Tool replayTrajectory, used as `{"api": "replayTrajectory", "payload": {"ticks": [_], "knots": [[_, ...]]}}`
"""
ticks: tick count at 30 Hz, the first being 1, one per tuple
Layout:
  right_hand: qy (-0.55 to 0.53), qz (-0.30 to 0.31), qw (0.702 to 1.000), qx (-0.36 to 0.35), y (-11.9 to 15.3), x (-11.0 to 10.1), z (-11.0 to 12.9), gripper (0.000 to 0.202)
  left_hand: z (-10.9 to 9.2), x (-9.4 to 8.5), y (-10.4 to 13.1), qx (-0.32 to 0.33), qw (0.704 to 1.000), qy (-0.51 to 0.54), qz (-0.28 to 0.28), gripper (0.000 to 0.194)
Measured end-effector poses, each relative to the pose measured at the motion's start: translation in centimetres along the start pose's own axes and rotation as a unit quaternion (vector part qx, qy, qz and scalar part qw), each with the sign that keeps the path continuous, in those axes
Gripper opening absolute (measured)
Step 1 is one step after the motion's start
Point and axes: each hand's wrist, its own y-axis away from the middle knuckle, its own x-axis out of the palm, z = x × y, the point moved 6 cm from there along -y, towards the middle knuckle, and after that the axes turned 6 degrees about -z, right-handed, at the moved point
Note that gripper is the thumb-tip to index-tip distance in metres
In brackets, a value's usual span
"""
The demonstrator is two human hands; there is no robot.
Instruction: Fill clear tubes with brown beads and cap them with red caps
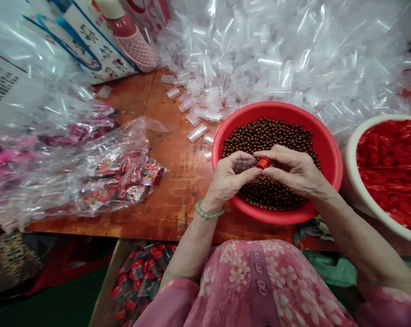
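Both hands meet above a red bowl (333, 150) of small brown balls (269, 131). My left hand (230, 175), with a green bead bracelet (208, 210) at the wrist, is closed round a clear plastic tube (243, 164) with brown balls inside. Pinched between the thumb and fingers of my right hand (289, 168) is a small red cap (263, 163). The cap sits at the right end of the tube, against my left fingertips; whether it is seated on the tube cannot be made out.
Empty clear tubes (273, 59) are heaped behind the bowl. A white tub (353, 168) of red parts stands right. Plastic bags (123, 168) with red packets lie left, a bottle (133, 43) behind. Filled red-capped tubes (140, 272) sit below the table edge.
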Motion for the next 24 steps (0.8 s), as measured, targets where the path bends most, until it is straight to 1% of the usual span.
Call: {"api": "replayTrajectory", "payload": {"ticks": [2, 4, 7, 9, 13, 15, 16, 18, 21, 24], "knots": [[-0.016, 0.003, 1.0, 0.006, -0.2, 0.0, -0.2, 0.024, 0.0, 0.0, 0.0, -0.001, 1.0, 0.004, 0.007, 0.047], [-0.029, -0.009, 1.0, 0.008, -0.2, 0.0, -0.4, 0.02, 0.1, 0.0, 0.1, -0.002, 1.0, 0.005, 0.014, 0.047], [-0.042, -0.03, 0.999, 0.007, -0.1, 0.1, -0.5, 0.022, 0.2, 0.0, 0.1, 0.003, 1.0, 0.001, 0.017, 0.045], [-0.053, -0.039, 0.997, 0.029, 0.0, 0.0, -0.6, 0.021, 0.0, 0.1, 0.1, 0.016, 0.999, -0.023, 0.019, 0.043], [-0.074, -0.091, 0.986, 0.114, 0.0, -0.5, -0.9, 0.025, -0.8, 0.2, 0.2, 0.053, 0.995, -0.084, 0.03, 0.038], [-0.053, -0.104, 0.985, 0.125, -0.2, -0.5, -0.6, 0.031, -1.1, 0.3, 0.3, 0.063, 0.993, -0.097, 0.038, 0.038], [-0.032, -0.104, 0.987, 0.117, -0.4, -0.4, -0.3, 0.033, -1.1, 0.3, 0.3, 0.064, 0.992, -0.103, 0.039, 0.037], [0.023, -0.092, 0.992, 0.078, -0.8, 0.1, 0.4, 0.035, -0.9, 0.3, 0.3, 0.065, 0.99, -0.117, 0.037, 0.033], [0.109, -0.053, 0.993, -0.002, -1.1, 1.0, 1.5, 0.027, -0.5, 0.1, 0.3, 0.078, 0.989, -0.12, 0.025, 0.025], [0.145, -0.029, 0.987, -0.066, -1.3, 1.5, 2.0, 0.023, -0.2, 0.0, 0.1, 0.078, 0.99, -0.116, 0.027, 0.022]]}}
